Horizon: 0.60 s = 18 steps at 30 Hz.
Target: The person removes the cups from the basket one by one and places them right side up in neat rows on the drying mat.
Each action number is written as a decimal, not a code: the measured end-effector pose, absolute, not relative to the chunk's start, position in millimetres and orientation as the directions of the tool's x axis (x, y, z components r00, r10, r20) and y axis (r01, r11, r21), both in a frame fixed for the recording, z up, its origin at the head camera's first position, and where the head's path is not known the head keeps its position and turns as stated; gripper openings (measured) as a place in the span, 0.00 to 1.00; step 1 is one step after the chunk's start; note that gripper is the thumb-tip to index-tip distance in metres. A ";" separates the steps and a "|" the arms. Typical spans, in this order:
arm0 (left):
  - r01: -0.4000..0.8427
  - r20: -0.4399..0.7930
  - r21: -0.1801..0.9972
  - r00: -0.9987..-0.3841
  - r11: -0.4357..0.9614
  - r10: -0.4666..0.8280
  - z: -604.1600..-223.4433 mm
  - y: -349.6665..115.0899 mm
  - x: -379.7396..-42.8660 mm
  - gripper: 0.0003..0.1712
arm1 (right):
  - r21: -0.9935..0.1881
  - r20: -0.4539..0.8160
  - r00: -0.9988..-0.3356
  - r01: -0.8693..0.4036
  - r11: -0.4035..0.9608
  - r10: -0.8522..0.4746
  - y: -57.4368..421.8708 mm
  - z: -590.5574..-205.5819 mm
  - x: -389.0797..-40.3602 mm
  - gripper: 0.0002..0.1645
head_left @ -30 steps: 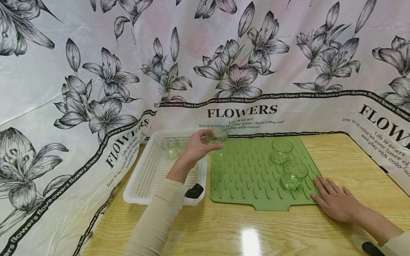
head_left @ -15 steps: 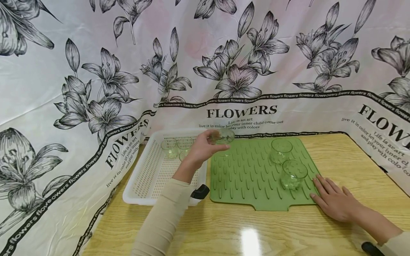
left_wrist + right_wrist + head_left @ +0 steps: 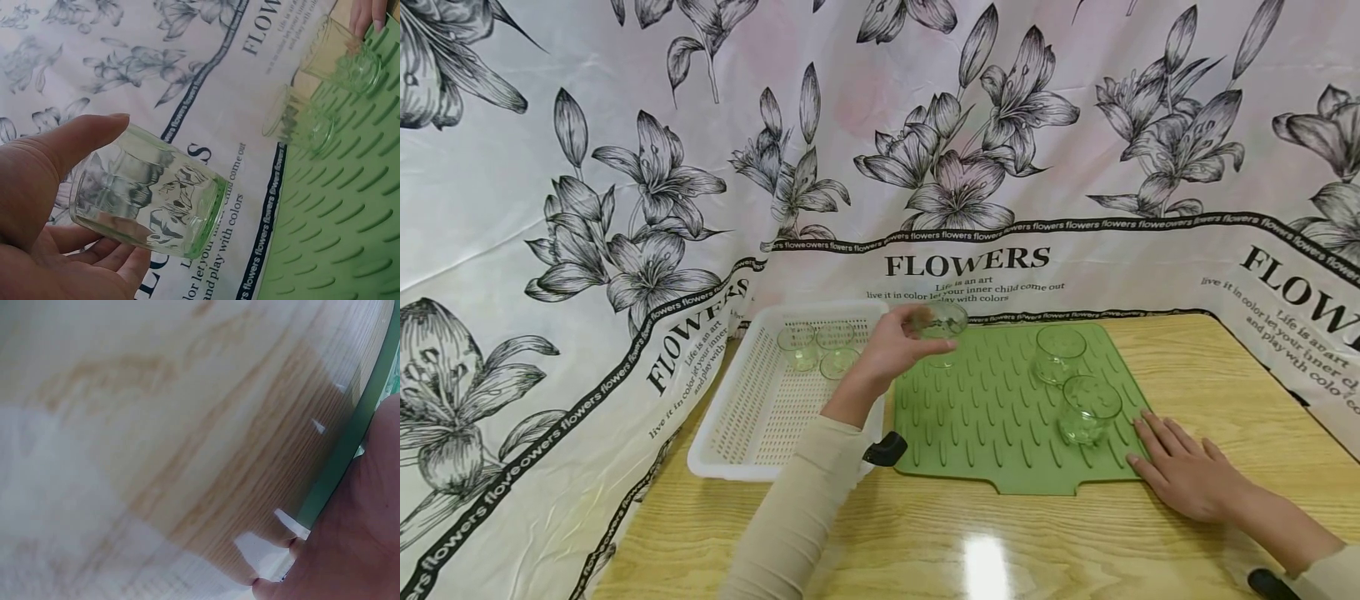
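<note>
My left hand [image 3: 891,346] grips a clear drinking glass [image 3: 150,190] with a greenish base, thumb on one side and fingers on the other. In the head view the held glass [image 3: 942,329] hangs over the back left part of the green ridged drying mat [image 3: 977,400]. Toward the mat's right side stand two more glasses, one farther back [image 3: 1060,354] and one nearer [image 3: 1088,410]. My right hand [image 3: 1187,467] lies flat with fingers spread, its fingertips at the mat's right edge.
Left of the mat sits a white perforated plastic basket [image 3: 730,425], with three glasses grouped at its back, one of them here [image 3: 797,348]. Both rest on a wooden table [image 3: 940,533]. A flower-printed cloth [image 3: 820,192] hangs behind and along the sides.
My left hand has carried the glass rightward from the basket's edge to over the mat, uncovering the glasses left in the basket. My right hand has stayed in place.
</note>
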<state>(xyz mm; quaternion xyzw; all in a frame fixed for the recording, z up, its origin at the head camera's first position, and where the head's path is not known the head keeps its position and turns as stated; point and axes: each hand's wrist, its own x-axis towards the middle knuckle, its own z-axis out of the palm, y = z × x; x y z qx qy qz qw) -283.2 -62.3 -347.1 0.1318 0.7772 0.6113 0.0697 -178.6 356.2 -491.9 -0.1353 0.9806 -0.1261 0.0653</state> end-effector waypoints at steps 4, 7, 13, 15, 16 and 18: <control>0.127 0.060 0.971 -0.951 0.204 0.304 -349.3 -55.1 -285.2 0.48 | -0.263 -0.091 -0.955 -0.250 0.932 -0.282 356.6 -492.2 -178.7 0.45; 0.124 0.058 0.971 -0.951 0.203 0.303 -350.9 -49.2 -286.1 0.46 | -0.262 -0.089 -0.955 -0.251 0.932 -0.282 356.9 -492.1 -179.0 0.45; 0.104 0.042 0.973 -0.957 0.205 0.286 -353.8 -38.1 -285.4 0.46 | -0.251 -0.087 -0.955 -0.253 0.934 -0.282 356.5 -490.8 -179.9 0.45; 0.100 0.041 0.976 -0.957 0.196 0.288 -356.4 -34.5 -285.5 0.46 | -0.246 -0.085 -0.955 -0.255 0.935 -0.283 356.0 -490.7 -179.9 0.45; 0.098 0.039 0.977 -0.957 0.192 0.288 -357.8 -32.7 -285.6 0.46 | -0.244 -0.085 -0.955 -0.255 0.936 -0.283 355.7 -490.7 -179.8 0.44; 0.090 0.032 0.978 -0.958 0.189 0.285 -360.7 -29.1 -285.6 0.46 | -0.238 -0.079 -0.955 -0.259 0.936 -0.284 355.7 -490.5 -179.5 0.44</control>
